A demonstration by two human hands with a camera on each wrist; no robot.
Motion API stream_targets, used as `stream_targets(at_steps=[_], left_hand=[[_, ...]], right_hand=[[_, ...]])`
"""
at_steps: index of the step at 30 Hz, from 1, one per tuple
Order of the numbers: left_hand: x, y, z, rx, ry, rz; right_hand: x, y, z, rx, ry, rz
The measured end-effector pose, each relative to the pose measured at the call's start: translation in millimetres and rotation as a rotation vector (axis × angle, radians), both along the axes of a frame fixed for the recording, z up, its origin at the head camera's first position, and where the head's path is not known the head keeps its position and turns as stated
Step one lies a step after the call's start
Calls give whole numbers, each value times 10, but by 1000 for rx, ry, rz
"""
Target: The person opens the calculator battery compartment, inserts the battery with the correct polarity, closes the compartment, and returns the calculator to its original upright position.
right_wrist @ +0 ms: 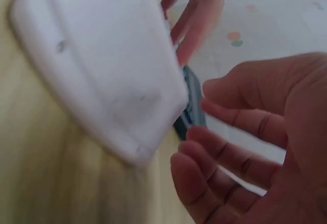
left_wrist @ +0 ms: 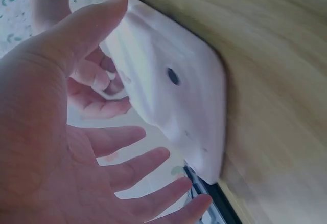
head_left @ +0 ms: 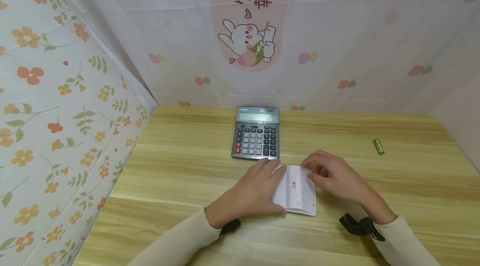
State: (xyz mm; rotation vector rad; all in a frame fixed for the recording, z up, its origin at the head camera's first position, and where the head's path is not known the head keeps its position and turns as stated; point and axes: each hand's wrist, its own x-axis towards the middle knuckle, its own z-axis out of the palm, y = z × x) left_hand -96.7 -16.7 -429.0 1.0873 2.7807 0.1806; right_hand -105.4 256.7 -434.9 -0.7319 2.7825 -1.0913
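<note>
Two bare hands met over a white device, which lay back-up on the table in front of the person. The left hand spanned the device's left side with fingers spread and fairly straight, thumb at the near edge, resting on it rather than clenched round it. The right hand was by the far right corner, its fingers loosely bent and nothing visible between them; whether a fingertip touched the casing could not be told. As far as could be judged, the work was at an early or middle point: the device was already turned over with its back bared to the fingers, but whether any cover on it had been loosened was unclear. Just beyond the left fingertips lay a grey calculator, face up, its screen showing a zero. Well apart to the right, a green battery lay loose on the wood, so any fitting of it seemed undone.
</note>
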Motion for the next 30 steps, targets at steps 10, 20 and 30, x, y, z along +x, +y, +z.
stream_targets(at_steps=[10,20,30], left_hand=[[-42,130,4,18,-62,10],[-48,101,-64,33,-43,15],[-41,95,-90,47,-34,13]], right_hand=[[-23,-175,79,-34,59,142],[-6,-231,-10,16,116,231],[-3,-294,-60,8,104,228]])
